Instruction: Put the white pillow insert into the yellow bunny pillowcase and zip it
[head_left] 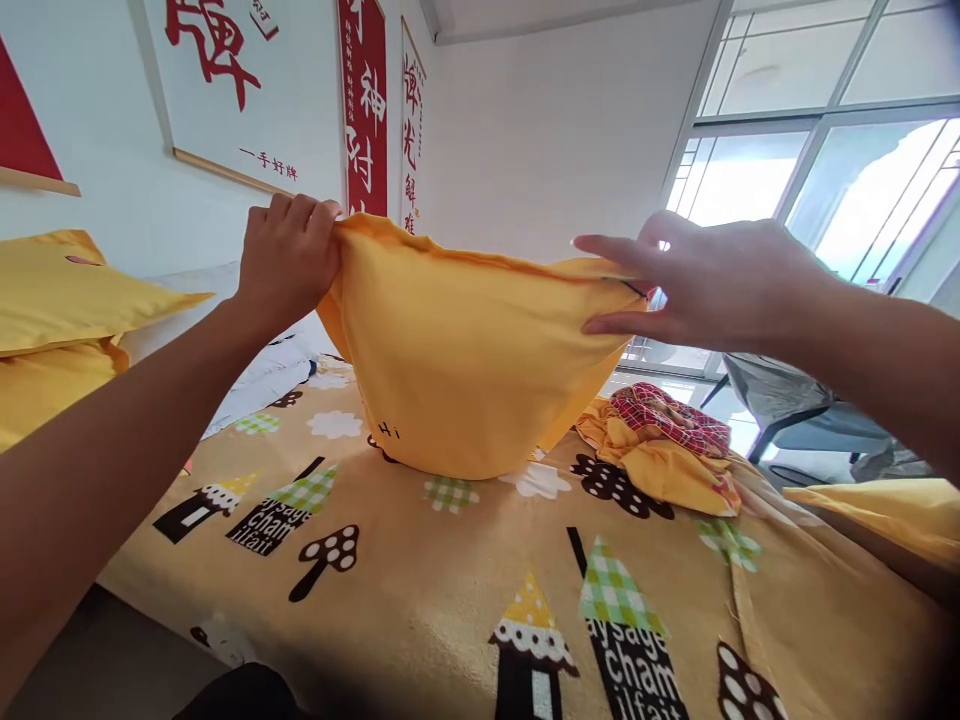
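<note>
White wall [555, 150], lettered hanging scrolls [365, 135], bright paned window [885, 205], grey chair [821, 428], patterned tan bed [427, 570]

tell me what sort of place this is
Probably a bedroom: a house-and-mushroom-print bedsheet is spread across a broad, bed-like surface, plump yellow pillows are piled at the left, and a yellow cloth marked "Hi", possibly a pillowcase, is held up over it.

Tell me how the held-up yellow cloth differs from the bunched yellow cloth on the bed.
Pose: the held-up cloth is spread upright, its top edge gripped by the left hand; the bunched cloth lies heaped on the bed.
Surface: the held-up cloth is mostly smooth, the bunched cloth wrinkled.
Marking: the held-up cloth shows "Hi"; no such lettering shows on the bunched cloth.
Both are yellow.
</note>
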